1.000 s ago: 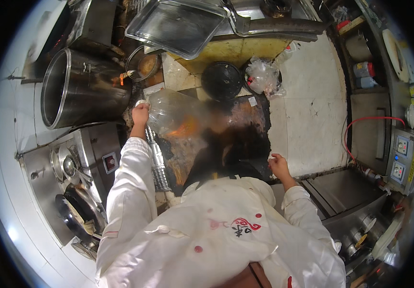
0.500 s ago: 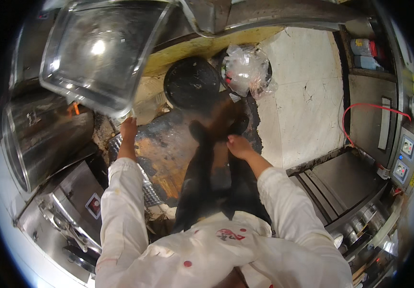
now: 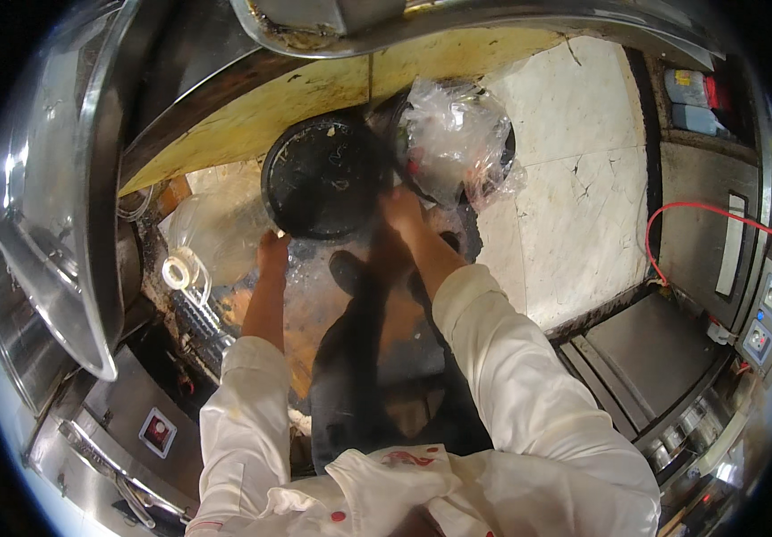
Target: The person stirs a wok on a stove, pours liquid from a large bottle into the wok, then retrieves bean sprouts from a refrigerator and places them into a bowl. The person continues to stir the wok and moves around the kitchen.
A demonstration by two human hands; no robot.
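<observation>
The left hand point(image 3: 272, 249) reaches down over the stained floor covering point(image 3: 301, 336), at the right edge of a clear plastic bag point(image 3: 216, 234) and just beside the near left rim of a black round bin point(image 3: 316, 183); its fingers look curled, but I cannot tell whether they grip the bag, the bin or nothing. The right hand point(image 3: 399, 208) is blurred, at the near right side of the same bin, so I cannot tell whether it is closed on the rim or only beside it. The clear bag lies left of the bin, with a pale ring-shaped thing point(image 3: 180, 268) at its near left side. Just right of the black bin stands a second dark bin point(image 3: 397, 134), topped with crumpled clear plastic point(image 3: 451, 148). Pale floor tiles point(image 3: 574, 233) spread farther right, and a red cable point(image 3: 708, 205) arches beyond them; a large steel tray point(image 3: 42, 192) shows on the far left
</observation>
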